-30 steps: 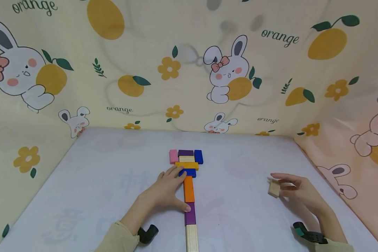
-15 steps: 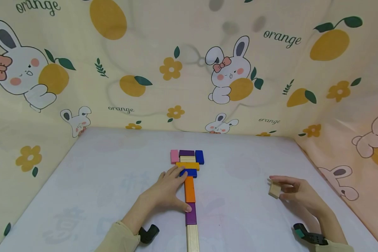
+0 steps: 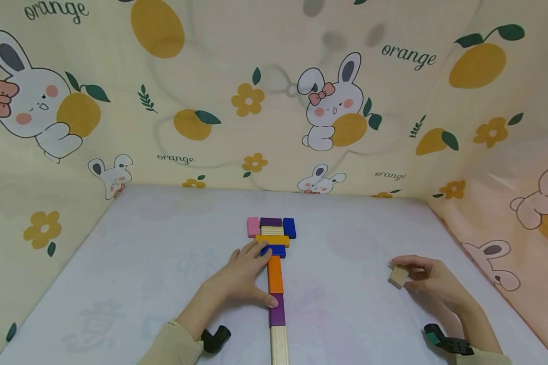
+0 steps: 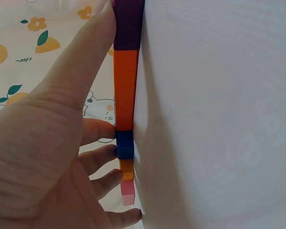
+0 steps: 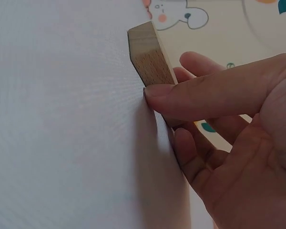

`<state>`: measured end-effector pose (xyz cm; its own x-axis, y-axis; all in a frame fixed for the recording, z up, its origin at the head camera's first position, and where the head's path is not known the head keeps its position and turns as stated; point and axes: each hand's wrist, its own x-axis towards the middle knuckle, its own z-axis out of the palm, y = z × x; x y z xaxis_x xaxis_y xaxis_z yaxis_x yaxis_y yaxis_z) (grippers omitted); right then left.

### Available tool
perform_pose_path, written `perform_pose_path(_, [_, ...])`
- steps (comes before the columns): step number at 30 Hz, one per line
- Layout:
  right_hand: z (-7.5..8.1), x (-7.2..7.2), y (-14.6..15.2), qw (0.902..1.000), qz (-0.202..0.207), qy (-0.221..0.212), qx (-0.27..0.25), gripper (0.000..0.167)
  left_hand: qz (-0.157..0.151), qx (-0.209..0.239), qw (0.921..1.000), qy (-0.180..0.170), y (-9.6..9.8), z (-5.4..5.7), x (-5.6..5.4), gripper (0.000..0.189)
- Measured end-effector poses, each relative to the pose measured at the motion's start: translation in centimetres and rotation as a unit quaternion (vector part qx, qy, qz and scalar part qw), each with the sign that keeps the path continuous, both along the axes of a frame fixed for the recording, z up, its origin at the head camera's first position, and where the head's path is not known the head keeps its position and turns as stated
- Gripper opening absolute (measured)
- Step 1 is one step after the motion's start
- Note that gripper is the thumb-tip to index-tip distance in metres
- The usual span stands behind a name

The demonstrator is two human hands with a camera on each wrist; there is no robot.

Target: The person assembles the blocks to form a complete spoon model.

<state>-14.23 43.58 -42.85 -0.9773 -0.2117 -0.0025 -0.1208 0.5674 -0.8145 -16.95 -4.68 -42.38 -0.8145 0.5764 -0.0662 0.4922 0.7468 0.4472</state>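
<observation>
My left hand (image 3: 233,276) lies spread along the left side of a row of coloured wooden blocks. Its thumb touches the purple block (image 3: 277,315), while the fingertips rest at the blue block (image 3: 277,250). Between these two lies an orange block (image 3: 275,274). In the left wrist view the fingers (image 4: 101,161) reach the row's side, one past the pink block (image 4: 127,192). Off to the right, my right hand (image 3: 434,276) pinches a plain wooden block (image 3: 398,277) between thumb and fingers. That block stands tilted in the right wrist view, its lower part hidden by the thumb (image 5: 162,98).
At the row's far end sit a yellow block (image 3: 272,241), a plain block (image 3: 271,230), another purple block (image 3: 271,221) and another blue block (image 3: 289,228). A pale block (image 3: 280,344) forms the near end. A patterned cloth (image 3: 210,76) rises behind the white table (image 3: 338,304).
The plain block in my right hand has turned and tipped slightly, and that hand has shifted a little nearer. My left hand keeps its place on the row.
</observation>
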Motion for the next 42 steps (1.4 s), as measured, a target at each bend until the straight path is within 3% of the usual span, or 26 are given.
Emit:
perform_pose_path(19, [-0.1,-0.4,-0.2,0.9993,-0.017,-0.018,0.027,0.044,-0.003,0.004,1.0000,0.001,-0.1,-0.1,0.0,0.111])
perform_pose_path(27, [0.7,-0.8,-2.8,0.9953,-0.083,0.010,0.049,0.049,-0.004,0.003,1.0000,0.002,-0.2,-0.2,0.0,0.111])
perform_pose_path(33, [1.1,-3.3,-9.7,0.9948,-0.094,0.040,0.004,0.046,0.000,-0.002,1.0000,0.000,-0.1,-0.2,0.0,0.112])
perform_pose_path(42, [2.9,-11.1,-20.7,0.9957,-0.070,0.046,-0.039,0.041,-0.004,-0.002,1.0000,0.000,-0.1,-0.2,-0.1,0.112])
